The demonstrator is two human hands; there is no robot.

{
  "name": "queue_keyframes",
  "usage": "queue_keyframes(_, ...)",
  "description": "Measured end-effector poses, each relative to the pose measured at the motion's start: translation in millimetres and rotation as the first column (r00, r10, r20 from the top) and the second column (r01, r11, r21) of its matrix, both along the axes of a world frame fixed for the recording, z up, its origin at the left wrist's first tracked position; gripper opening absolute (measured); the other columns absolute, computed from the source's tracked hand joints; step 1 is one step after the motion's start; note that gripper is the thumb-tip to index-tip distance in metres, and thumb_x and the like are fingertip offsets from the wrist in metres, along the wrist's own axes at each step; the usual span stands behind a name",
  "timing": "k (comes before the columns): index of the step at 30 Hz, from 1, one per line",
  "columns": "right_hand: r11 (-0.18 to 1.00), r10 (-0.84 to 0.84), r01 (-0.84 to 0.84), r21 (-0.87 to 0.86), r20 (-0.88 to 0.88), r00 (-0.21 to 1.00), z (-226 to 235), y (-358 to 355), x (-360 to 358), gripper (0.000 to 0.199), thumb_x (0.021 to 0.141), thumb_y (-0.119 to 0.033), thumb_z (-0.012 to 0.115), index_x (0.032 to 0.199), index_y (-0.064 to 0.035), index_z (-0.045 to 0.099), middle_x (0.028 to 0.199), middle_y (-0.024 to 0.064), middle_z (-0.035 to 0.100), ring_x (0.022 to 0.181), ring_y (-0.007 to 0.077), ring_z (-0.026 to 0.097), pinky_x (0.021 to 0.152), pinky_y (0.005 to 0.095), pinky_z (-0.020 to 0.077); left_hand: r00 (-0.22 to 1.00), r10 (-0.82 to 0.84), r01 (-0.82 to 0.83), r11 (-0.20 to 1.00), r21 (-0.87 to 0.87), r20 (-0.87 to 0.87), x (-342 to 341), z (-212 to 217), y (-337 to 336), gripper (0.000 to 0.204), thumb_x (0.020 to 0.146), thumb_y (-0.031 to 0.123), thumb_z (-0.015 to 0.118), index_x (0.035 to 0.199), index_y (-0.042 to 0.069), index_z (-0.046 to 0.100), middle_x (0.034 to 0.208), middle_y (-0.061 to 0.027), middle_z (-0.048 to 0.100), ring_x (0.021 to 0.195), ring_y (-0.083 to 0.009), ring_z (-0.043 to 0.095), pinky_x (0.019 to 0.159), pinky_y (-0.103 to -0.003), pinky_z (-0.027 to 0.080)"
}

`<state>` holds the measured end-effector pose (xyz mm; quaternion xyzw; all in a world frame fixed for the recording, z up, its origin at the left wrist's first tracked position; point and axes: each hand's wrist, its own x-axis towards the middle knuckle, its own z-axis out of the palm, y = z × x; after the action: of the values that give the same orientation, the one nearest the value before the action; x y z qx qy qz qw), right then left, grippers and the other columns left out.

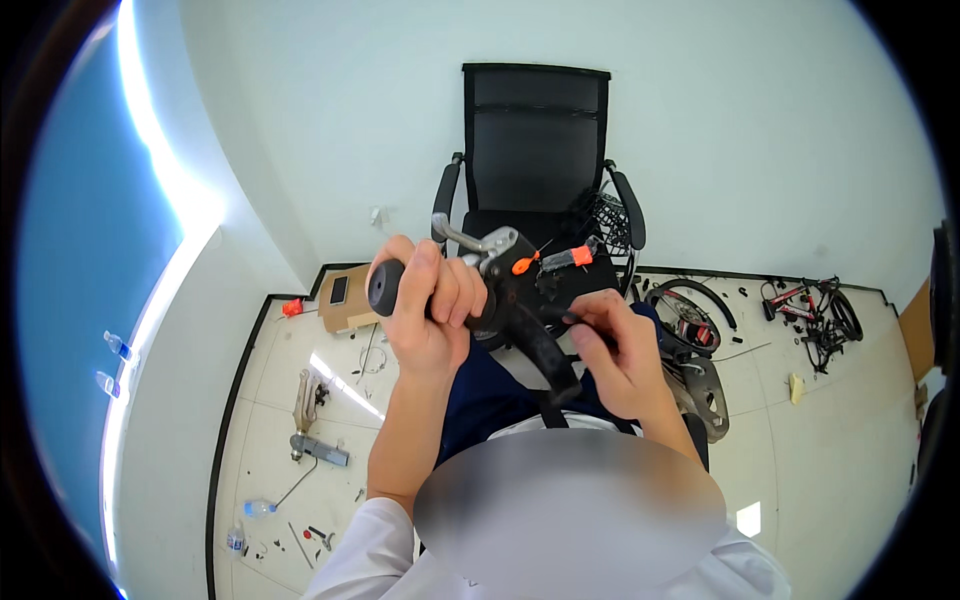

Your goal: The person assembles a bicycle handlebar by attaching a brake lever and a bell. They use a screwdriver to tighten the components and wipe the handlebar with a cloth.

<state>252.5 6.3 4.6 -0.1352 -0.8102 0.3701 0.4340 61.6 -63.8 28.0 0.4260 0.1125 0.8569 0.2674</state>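
My left hand (425, 300) is wrapped round the black rubber grip of a bicycle handlebar (540, 350), held up over my lap. The grip's round end (383, 288) shows beside my thumb. A silver brake lever (465, 236) with its bracket sits on the bar beyond my fingers. Close to the bar's right side, my right hand (622, 350) has thumb and fingers pinched together. Something thin and dark lies at its fingertips, too small to name. An orange-handled tool (525, 263) and an orange-and-black item (568, 258) rest on the chair seat behind.
A black mesh office chair (538, 140) faces me against the wall. On the tiled floor to the left lie a cardboard box (345, 315), a metal bicycle part (318, 450) and a water bottle (260, 508). To the right are a bicycle wheel (690, 318) and a bicycle frame (800, 302).
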Motion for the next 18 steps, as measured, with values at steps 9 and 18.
queue_keyframes(9, 0.977, 0.004, -0.034, 0.211, 0.141, 0.99, 11, 8, -5, 0.011, 0.089, -0.011, 0.064, 0.094, -0.0007, 0.062, 0.068, 0.012, 0.059, 0.055, 0.0276, 0.057, 0.051, 0.0308, 0.0438, 0.964, -0.134, 0.209, 0.915, -0.344, 0.231, 11, 8, 4, 0.033, 0.095, 0.016, 0.057, 0.067, 0.013, 0.039, 0.052, 0.003, 0.033, 0.044, -0.0086, 0.033, 0.046, -0.028, 0.03)
queue_keyframes(18, 0.981, -0.031, -0.01, 0.194, 0.205, 0.978, 7, 10, -9, 0.011, 0.091, -0.014, 0.061, 0.091, -0.0026, 0.06, 0.064, 0.0122, 0.058, 0.053, 0.03, 0.057, 0.05, 0.0342, 0.0434, 0.976, -0.081, 0.166, 0.877, -0.451, 0.202, 11, 13, 4, 0.04, 0.097, 0.021, 0.054, 0.063, 0.016, 0.034, 0.05, 0.0037, 0.03, 0.044, -0.0091, 0.03, 0.045, -0.028, 0.029)
